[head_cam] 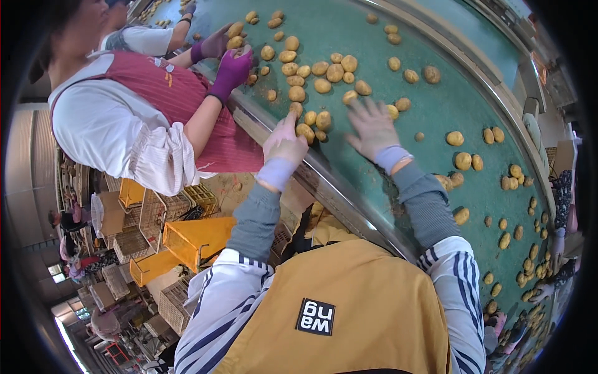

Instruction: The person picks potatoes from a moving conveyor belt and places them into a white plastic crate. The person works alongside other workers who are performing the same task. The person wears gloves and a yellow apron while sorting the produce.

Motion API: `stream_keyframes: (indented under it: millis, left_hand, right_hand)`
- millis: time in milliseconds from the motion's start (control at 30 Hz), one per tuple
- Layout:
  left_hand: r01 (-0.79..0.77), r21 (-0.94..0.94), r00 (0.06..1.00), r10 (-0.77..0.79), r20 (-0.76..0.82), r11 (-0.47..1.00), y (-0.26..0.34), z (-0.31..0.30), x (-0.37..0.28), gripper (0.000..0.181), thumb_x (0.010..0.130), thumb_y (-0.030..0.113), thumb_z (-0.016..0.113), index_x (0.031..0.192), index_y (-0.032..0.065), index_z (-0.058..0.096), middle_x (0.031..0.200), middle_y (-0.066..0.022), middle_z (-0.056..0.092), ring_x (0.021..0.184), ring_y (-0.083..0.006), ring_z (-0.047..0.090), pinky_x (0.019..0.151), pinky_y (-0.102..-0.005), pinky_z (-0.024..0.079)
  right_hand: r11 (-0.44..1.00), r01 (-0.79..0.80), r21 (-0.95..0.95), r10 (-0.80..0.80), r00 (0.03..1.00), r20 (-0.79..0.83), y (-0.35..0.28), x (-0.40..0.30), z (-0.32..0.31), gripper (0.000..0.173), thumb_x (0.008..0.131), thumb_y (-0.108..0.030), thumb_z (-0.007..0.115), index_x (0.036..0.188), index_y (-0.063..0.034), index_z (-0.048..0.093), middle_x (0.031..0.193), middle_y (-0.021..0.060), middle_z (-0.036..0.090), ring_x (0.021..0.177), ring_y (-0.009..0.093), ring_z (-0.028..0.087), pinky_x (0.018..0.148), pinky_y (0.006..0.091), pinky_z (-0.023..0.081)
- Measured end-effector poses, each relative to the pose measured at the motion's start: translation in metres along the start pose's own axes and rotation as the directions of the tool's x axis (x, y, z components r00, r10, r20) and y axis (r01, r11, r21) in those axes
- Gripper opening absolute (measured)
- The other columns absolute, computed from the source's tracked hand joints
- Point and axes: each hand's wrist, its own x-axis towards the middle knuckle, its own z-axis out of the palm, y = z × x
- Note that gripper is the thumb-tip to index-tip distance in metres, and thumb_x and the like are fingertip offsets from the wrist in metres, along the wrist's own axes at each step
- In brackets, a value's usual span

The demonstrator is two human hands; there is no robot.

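My left hand [284,148], in a pale glove, is at the near metal edge of a green conveyor belt [348,175]. Its extended index finger reaches a potato [295,110]; other potatoes [323,121] lie just right of it. Whether its curled fingers hold anything is hidden. Over the belt, my right hand [373,128] is slightly blurred, fingers spread, with nothing seen in it. A potato [349,97] lies at its fingertips and a yellowish potato [392,111] beside its outer edge.
At left, a co-worker's purple-gloved hands [231,70] hold potatoes [235,30]. The belt's metal rail [345,201] runs before my body. Yellow metal chutes [198,238] and plastic crates [174,304] stand below left. Other workers' hands [542,292] reach over potatoes at far right.
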Motion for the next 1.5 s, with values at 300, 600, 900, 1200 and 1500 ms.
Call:
stream_keyframes:
  millis: [300, 600, 900, 1200, 1500]
  left_hand:
    - [-0.307, 0.206, 0.946, 0.275, 0.169, 0.929, 0.066, 0.065, 0.028, 0.020, 0.087, 0.025, 0.062, 0.102, 0.0119, 0.059, 0.096, -0.0095, 0.063, 0.086, -0.0339, 0.067, 0.073, -0.0458, 0.055]
    - [-0.335, -0.516, 0.758, 0.550, 0.350, 0.789, 0.079, 0.089, -0.045, 0.040, 0.089, 0.014, 0.059, 0.128, 0.0110, 0.057, 0.128, -0.0106, 0.059, 0.104, -0.0307, 0.064, 0.083, -0.0408, 0.055]
    - [-0.326, -0.418, 0.841, 0.462, 0.283, 0.848, 0.024, 0.045, 0.005, 0.041, 0.089, 0.012, 0.057, 0.131, 0.0136, 0.059, 0.138, -0.0123, 0.056, 0.114, -0.0331, 0.061, 0.092, -0.0381, 0.053]
    - [0.166, -0.681, 0.966, 0.021, 0.257, 0.714, -0.066, 0.017, 0.041, 0.030, 0.094, 0.009, 0.057, 0.122, 0.0012, 0.063, 0.107, -0.0057, 0.069, 0.086, -0.0115, 0.063, 0.071, -0.0241, 0.051]
    - [0.555, -0.758, 0.766, 0.144, 0.626, 0.342, -0.064, -0.006, 0.036, 0.035, 0.099, 0.013, 0.050, 0.130, 0.0007, 0.056, 0.113, -0.0109, 0.065, 0.088, -0.0178, 0.064, 0.076, -0.0283, 0.053]
  right_hand:
    - [0.785, -0.497, -0.369, 0.554, 0.830, 0.062, 0.118, -0.141, -0.083, 0.044, 0.095, -0.036, 0.056, 0.128, -0.0077, 0.062, 0.141, 0.0126, 0.056, 0.136, 0.037, 0.044, 0.114, 0.0527, 0.030]
    - [0.347, -0.910, -0.228, 0.922, 0.375, -0.092, 0.104, -0.342, -0.102, 0.053, 0.102, -0.040, 0.046, 0.143, -0.0060, 0.048, 0.147, 0.0252, 0.045, 0.138, 0.043, 0.040, 0.112, 0.0487, 0.035]
    - [0.727, -0.663, 0.176, 0.685, 0.719, -0.121, -0.042, -0.074, -0.041, 0.055, 0.086, -0.021, 0.066, 0.135, -0.0012, 0.051, 0.142, 0.0246, 0.048, 0.129, 0.043, 0.047, 0.110, 0.0471, 0.037]
    - [0.936, -0.057, 0.347, 0.042, 0.998, 0.052, -0.115, 0.015, 0.021, 0.049, 0.080, -0.027, 0.068, 0.125, -0.0086, 0.061, 0.133, 0.0155, 0.054, 0.134, 0.037, 0.042, 0.113, 0.0565, 0.030]
    - [0.941, -0.331, 0.072, 0.338, 0.932, -0.129, -0.050, 0.029, 0.027, 0.042, 0.088, -0.030, 0.061, 0.123, -0.0081, 0.063, 0.138, 0.0135, 0.054, 0.133, 0.033, 0.047, 0.113, 0.0535, 0.031]
